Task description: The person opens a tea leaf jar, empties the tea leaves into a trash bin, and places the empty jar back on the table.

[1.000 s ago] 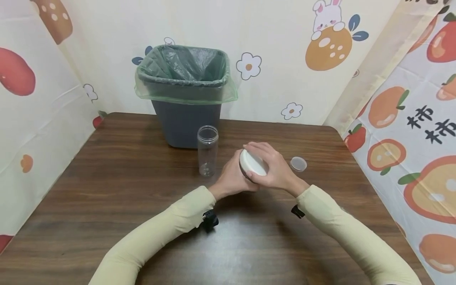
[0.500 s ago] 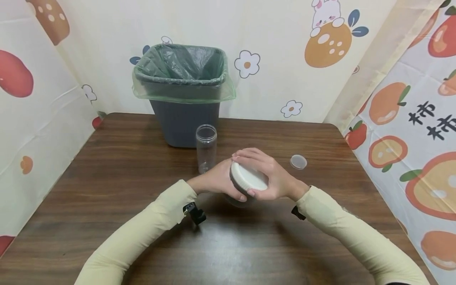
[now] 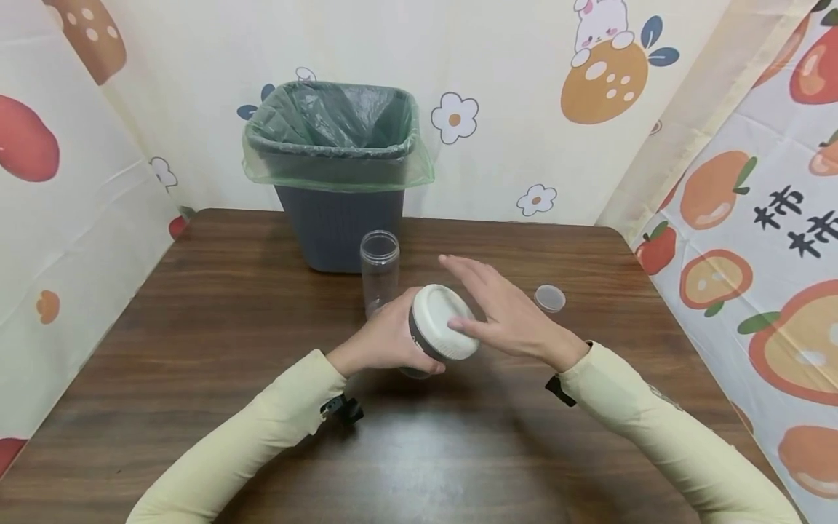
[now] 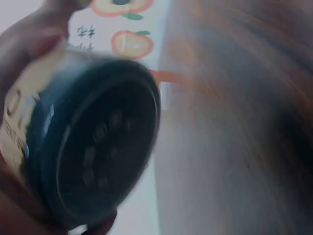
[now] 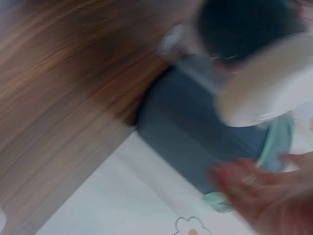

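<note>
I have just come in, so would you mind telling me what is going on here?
A person's left hand grips a tilted jar with its white lid on. The right hand is open beside the lid; whether it touches is unclear. On the table, a clear bottle stands open in front of the lined bin, and a clear cap lies to the right.

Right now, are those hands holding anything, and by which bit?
Yes: the left hand grips a container by its side, below the white lid. The right hand holds nothing; whether its thumb touches the lid, I can't tell.
</note>
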Demonstrator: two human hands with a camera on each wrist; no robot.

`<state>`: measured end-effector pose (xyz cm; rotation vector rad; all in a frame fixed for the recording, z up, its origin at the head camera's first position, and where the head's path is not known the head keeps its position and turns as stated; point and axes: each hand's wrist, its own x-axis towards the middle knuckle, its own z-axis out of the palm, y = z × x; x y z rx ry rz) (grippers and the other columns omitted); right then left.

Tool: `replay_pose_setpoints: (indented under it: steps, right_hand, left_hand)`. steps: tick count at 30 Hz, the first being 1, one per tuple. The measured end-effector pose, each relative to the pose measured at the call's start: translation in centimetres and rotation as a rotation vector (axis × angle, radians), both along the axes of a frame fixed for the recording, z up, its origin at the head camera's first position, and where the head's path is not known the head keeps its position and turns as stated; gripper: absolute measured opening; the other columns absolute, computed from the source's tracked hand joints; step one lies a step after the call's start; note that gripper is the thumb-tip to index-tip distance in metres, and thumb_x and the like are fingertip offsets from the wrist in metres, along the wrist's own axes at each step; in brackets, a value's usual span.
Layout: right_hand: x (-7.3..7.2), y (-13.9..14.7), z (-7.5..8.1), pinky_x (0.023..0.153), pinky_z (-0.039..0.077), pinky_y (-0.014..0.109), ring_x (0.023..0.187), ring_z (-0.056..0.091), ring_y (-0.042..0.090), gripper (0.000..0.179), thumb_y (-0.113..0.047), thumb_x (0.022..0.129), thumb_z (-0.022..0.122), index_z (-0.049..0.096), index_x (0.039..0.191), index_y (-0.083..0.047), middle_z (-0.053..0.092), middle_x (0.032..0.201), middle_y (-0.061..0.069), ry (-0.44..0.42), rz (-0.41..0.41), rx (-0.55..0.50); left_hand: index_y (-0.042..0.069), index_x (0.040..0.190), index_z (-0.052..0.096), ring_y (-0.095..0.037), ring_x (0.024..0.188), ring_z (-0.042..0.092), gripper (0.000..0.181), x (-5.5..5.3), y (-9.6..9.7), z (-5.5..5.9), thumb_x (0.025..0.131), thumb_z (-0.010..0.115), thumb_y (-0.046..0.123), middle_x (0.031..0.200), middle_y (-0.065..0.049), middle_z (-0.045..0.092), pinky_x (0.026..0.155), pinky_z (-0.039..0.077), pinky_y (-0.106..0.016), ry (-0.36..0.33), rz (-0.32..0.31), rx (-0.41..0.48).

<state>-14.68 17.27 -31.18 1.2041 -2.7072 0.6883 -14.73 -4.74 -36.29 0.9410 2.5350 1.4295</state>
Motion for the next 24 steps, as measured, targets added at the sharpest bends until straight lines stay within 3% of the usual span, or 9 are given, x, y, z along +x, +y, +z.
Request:
replay_pose_setpoints:
  steps: [2,4,8,11,17,24]
  right_hand:
    - [0.5,-0.4,0.4,0.095,0.041,0.047,0.121,0.048,0.026,0.085,-0.070,0.087,0.043,0.020,0.153,-0.021,0.042,0.140,0.010,-0.129,-0.150,0.062]
    - [0.9,-0.8,0.6,0.088,0.046,0.045,0.108,0.056,0.025,0.087,-0.071,0.085,0.045,0.018,0.153,-0.024,0.046,0.133,0.010,-0.234,-0.245,0.123]
    - [1.1,-1.7,0.7,0.080,0.048,0.041,0.096,0.059,0.024,0.090,-0.077,0.080,0.045,0.022,0.151,-0.027,0.049,0.128,0.007,-0.291,-0.283,0.203]
    - [0.9,-1.9,0.6,0.074,0.047,0.038,0.089,0.058,0.021,0.088,-0.077,0.078,0.048,0.028,0.149,-0.028,0.049,0.122,0.002,-0.267,-0.262,0.223]
    - [0.7,-1.6,0.4,0.069,0.047,0.031,0.083,0.057,0.018,0.086,-0.073,0.075,0.059,0.032,0.145,-0.032,0.047,0.119,-0.002,-0.235,-0.168,0.174]
    - [0.2,-1.0,0.1,0.077,0.050,0.032,0.098,0.053,0.014,0.087,-0.059,0.070,0.075,0.037,0.143,-0.031,0.042,0.125,-0.004,-0.180,0.035,0.066]
  left_hand:
    - [0.010,0.133,0.044,-0.013,0.103,0.055,0.102,0.4,0.1,0.0,0.047,0.093,0.033,0.117,0.001,0.057,0.087,0.046,-0.034,0.056,0.091,-0.068]
    - [0.010,0.133,0.046,-0.013,0.102,0.056,0.101,0.6,0.2,0.1,0.046,0.093,0.036,0.118,0.001,0.057,0.086,0.046,-0.035,0.100,0.137,-0.117]
    - [0.010,0.131,0.047,-0.014,0.101,0.056,0.101,0.9,0.4,0.2,0.047,0.092,0.040,0.118,0.001,0.057,0.083,0.046,-0.037,0.165,0.171,-0.193]
    - [0.010,0.131,0.047,-0.014,0.101,0.055,0.101,1.0,0.4,0.3,0.047,0.092,0.042,0.118,0.001,0.057,0.081,0.046,-0.038,0.196,0.178,-0.224]
    - [0.011,0.133,0.045,-0.015,0.103,0.054,0.103,1.1,0.2,0.5,0.046,0.092,0.042,0.119,0.000,0.056,0.082,0.045,-0.039,0.192,0.178,-0.236]
    - [0.011,0.134,0.045,-0.014,0.102,0.053,0.103,1.0,-0.3,0.7,0.047,0.091,0.040,0.119,0.000,0.055,0.084,0.043,-0.040,0.169,0.137,-0.206]
